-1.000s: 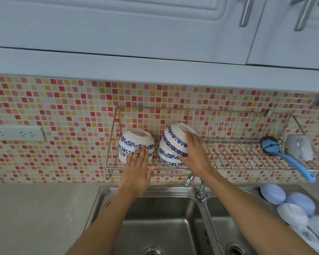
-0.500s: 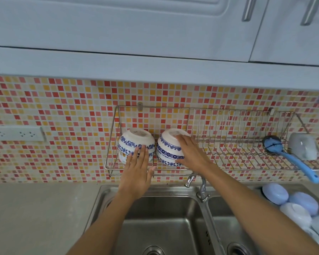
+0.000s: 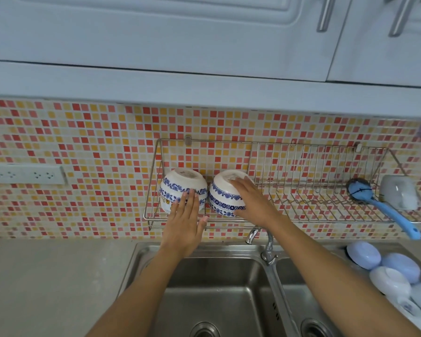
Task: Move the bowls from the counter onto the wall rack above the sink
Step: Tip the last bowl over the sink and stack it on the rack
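Steadying two upturned bowls on the wall rack [image 3: 301,215]: left hand [image 3: 184,228] flat and open against the left bowl [image 3: 178,188], right hand [image 3: 252,203] cupped over the right bowl [image 3: 223,195]; release gently once both sit stable.

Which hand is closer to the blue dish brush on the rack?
Right. The right hand rests on the right-hand blue-and-white bowl, nearer the blue plastic dish brush at the wire rack's far right. The left hand touches the left-hand blue-and-white bowl, farther away.

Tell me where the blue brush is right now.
The blue brush lies at the wall rack's right end, beside a white cup, handle overhanging the front rail.
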{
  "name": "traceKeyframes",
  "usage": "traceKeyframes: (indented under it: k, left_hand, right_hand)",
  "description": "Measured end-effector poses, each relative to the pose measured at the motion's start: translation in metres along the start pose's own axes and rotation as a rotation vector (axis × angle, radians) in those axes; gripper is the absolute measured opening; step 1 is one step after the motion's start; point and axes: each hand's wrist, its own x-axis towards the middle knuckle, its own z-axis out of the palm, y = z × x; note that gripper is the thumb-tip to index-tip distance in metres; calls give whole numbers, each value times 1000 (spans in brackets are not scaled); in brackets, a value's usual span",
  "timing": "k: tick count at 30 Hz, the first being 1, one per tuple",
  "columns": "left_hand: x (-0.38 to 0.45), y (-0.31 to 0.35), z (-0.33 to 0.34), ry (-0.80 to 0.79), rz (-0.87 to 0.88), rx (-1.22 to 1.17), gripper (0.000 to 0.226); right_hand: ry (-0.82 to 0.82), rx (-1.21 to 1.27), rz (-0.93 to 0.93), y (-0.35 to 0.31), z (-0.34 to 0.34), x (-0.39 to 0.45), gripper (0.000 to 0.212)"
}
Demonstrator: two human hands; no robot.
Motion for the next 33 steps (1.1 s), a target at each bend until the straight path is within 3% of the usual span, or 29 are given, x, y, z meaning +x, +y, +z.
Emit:
traceKeyframes:
  k: [6, 9, 14, 21, 33]
  left_hand:
    - [12, -12, -25, 145, -126, -262, 64]
    - [31, -33, -49, 163, -117, -299, 67]
    - [57, -60, -69, -44, -99, -366, 70]
    - [67, -77, -68, -283, -83, -335, 67]
    - [60, -76, -47, -144, -106, -371, 56]
  right_hand:
    - [351, 253, 96, -51, 1, -6, 54]
    - [277, 464, 178, -85, 8, 6, 47]
    - [151, 663, 214, -108, 32, 30, 60]
    - [125, 421, 218, -104, 60, 39, 74]
    - [95, 311, 160, -99, 65, 41, 67]
